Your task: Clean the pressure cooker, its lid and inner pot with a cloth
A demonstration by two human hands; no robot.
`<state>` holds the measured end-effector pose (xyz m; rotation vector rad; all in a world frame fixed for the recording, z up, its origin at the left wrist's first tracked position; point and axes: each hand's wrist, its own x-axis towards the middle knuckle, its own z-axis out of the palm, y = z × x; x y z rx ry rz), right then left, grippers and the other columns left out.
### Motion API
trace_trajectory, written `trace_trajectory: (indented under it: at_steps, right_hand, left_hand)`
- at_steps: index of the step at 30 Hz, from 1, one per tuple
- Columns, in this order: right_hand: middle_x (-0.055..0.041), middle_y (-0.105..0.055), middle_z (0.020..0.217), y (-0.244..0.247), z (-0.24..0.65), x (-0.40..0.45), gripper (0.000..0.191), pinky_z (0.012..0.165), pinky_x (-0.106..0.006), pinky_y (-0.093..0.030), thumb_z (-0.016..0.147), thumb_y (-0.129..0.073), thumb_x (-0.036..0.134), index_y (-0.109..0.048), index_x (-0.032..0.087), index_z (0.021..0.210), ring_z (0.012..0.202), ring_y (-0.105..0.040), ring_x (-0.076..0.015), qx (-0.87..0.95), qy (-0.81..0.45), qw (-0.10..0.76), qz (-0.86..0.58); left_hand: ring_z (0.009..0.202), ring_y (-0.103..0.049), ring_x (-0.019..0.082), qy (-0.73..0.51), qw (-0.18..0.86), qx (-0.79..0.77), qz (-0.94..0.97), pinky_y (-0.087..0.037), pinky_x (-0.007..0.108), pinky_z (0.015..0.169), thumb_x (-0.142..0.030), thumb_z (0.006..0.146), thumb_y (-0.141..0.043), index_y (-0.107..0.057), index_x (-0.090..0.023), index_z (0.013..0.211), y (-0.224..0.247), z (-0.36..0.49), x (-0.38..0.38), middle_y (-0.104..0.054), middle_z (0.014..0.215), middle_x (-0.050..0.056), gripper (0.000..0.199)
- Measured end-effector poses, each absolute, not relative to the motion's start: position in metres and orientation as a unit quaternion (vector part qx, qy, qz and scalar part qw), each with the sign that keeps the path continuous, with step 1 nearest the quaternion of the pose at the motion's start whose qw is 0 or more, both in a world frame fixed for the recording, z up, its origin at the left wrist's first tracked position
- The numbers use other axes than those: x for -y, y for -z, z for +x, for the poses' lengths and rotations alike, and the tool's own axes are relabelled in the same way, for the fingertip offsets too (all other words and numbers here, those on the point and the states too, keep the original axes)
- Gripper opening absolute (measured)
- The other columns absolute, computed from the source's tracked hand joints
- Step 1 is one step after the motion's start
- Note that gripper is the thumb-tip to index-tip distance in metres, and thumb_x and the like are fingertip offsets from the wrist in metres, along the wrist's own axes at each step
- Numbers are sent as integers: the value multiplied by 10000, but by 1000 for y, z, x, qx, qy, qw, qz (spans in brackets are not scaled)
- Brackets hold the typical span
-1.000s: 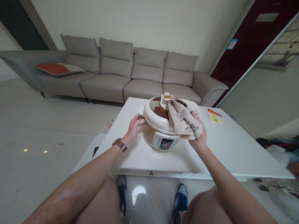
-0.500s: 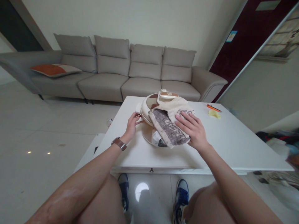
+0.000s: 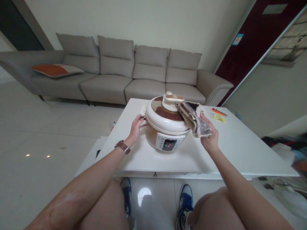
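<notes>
An electric pressure cooker (image 3: 165, 124), white with a brown lid top and a front button panel, stands on the white table (image 3: 230, 147). On its left side my left hand (image 3: 137, 127) grips the side handle, fingers curled around it. My right hand (image 3: 210, 135) holds a folded grey-and-cream cloth (image 3: 195, 118) at the cooker's right side. The cloth lies against the right edge of the lid and hides the right handle. The lid's top handle (image 3: 173, 100) is in plain sight, as is the control panel (image 3: 169, 143).
An orange-and-black pen-like tool (image 3: 218, 111) and a crumpled yellow piece (image 3: 219, 118) lie on the table's far right. A grey sofa (image 3: 144, 86) with an orange cushion (image 3: 56, 70) stands behind. A small drawer knob (image 3: 155, 174) sits on the table's front edge.
My right hand has drawn the cloth from the lid's front and top to the right, uncovering the lid and control panel. The cloth is more bunched. My left hand stays at the handle.
</notes>
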<state>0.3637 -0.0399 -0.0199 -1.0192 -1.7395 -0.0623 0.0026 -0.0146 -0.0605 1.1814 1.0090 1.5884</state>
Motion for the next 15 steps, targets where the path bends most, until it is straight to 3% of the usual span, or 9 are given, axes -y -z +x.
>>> trace_trajectory:
  at_steps: [9, 15]
  right_hand:
    - [-91, -630, 1499, 20, 330, 69, 492, 1159, -626, -461, 991, -548, 366, -576, 323, 1480, 1499, -467, -348, 794, 108, 466, -374]
    - [-35, -616, 1515, 23, 302, 87, 549, 1191, -556, -384, 981, -537, 277, -523, 361, 1523, 1518, -445, -317, 853, 177, 371, -322]
  left_hand:
    - [1196, -628, 260, -643, 439, -414, 471, -562, 384, 917, -362, 845, -592, -668, -246, 1143, 62, 4, 14, -681, 1295, 59, 329]
    - [1161, -626, 238, -643, 452, -402, 471, -563, 350, 887, -347, 852, -589, -658, -248, 1149, 62, 5, 13, -670, 1288, 45, 321]
